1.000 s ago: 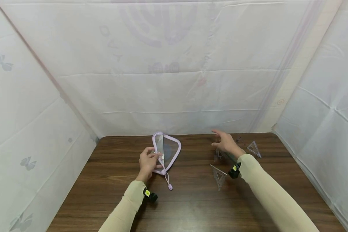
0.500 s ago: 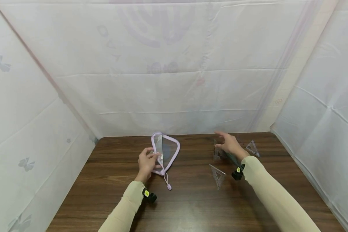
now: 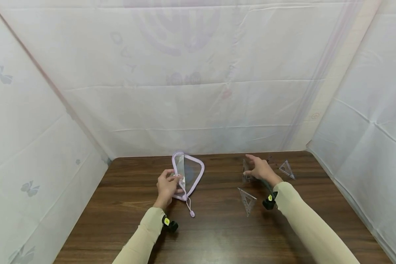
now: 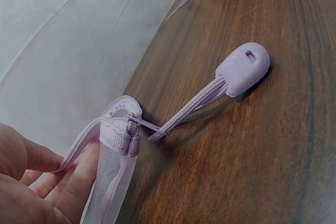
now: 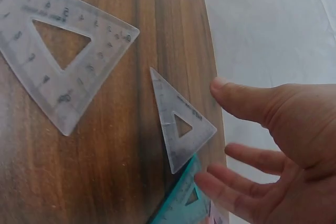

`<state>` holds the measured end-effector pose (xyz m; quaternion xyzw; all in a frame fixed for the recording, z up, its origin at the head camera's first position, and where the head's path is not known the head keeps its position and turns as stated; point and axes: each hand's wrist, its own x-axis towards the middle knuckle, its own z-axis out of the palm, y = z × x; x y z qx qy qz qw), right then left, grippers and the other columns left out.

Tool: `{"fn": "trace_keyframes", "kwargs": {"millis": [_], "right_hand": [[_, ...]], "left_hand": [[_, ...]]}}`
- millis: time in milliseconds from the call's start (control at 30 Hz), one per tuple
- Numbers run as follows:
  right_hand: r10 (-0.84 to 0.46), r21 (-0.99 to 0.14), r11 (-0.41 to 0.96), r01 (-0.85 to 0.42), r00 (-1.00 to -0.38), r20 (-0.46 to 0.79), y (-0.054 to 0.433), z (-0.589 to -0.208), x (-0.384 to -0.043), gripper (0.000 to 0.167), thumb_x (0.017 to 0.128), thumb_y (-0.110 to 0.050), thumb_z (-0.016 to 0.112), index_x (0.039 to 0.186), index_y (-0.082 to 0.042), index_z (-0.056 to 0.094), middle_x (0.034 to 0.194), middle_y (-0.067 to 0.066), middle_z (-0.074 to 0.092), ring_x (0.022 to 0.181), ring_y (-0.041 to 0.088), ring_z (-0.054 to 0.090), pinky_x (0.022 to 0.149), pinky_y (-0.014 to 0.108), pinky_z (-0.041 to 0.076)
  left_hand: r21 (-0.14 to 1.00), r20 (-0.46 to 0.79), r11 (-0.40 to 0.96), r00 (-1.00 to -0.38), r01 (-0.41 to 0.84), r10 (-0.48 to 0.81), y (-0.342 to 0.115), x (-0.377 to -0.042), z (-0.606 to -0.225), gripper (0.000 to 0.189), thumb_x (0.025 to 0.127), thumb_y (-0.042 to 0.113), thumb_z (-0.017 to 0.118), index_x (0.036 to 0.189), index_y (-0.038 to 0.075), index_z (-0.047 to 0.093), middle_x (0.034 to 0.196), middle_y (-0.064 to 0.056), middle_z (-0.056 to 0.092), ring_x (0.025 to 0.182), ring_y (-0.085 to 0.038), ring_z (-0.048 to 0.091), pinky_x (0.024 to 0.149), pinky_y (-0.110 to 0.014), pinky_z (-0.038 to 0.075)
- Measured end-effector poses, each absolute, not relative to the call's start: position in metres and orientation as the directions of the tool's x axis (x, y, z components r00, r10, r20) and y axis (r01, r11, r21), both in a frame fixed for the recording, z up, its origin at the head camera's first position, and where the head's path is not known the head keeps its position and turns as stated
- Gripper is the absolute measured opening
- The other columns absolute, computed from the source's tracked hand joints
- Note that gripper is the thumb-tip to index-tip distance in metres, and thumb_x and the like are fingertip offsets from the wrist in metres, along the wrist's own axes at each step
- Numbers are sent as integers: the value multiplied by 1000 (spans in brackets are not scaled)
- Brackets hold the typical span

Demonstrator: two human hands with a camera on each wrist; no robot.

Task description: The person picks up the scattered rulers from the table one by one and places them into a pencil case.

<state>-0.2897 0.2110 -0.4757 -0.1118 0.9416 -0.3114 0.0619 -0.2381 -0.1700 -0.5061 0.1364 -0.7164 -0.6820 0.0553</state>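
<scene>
My left hand (image 3: 166,187) pinches the near-left edge of a mesh zip pouch (image 3: 202,170) with lilac trim. In the left wrist view the fingers lie along the lilac zipper edge (image 4: 118,135), and the corded zipper pull (image 4: 244,69) rests on the table. My right hand (image 3: 262,170), thumb and fingers spread, hovers over the set squares and holds nothing. Beneath it, in the right wrist view, lie a small clear set square (image 5: 193,142) and a teal set square (image 5: 181,200), partly covered by the fingers. A larger clear set square (image 5: 107,30) lies nearer to me.
Another clear set square (image 3: 290,175) lies at the back right of the brown wooden table (image 3: 125,205). White patterned sheeting (image 3: 184,110) hangs behind the table's far edge and along both sides.
My right hand has moved slightly right and down toward the set squares, its fingers still spread. The left hand and the pouch stay in place.
</scene>
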Motion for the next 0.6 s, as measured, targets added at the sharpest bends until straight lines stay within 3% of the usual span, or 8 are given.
{"fn": "trace_keyframes", "kwargs": {"millis": [267,600], "right_hand": [[-255,-566,809,-157,-962,-97,205,-482,-285,84,87,-19,85,155,0,39,146,31,51,132,49,49,107,64,48],[-216,-488,863,-127,-967,-131,199,-486,-283,78,85,-21,87,150,-2,49,142,30,56,131,57,44,104,67,49]], "left_hand": [[994,-90,32,-958,-103,-272,-169,-237,-506,31,96,-4,65,126,3,58,105,-24,74,69,-24,74,52,-41,65],[995,-86,34,-959,-98,-270,-169,-237,-507,31,96,-3,66,125,3,58,105,-23,74,72,-25,74,53,-42,65]]}}
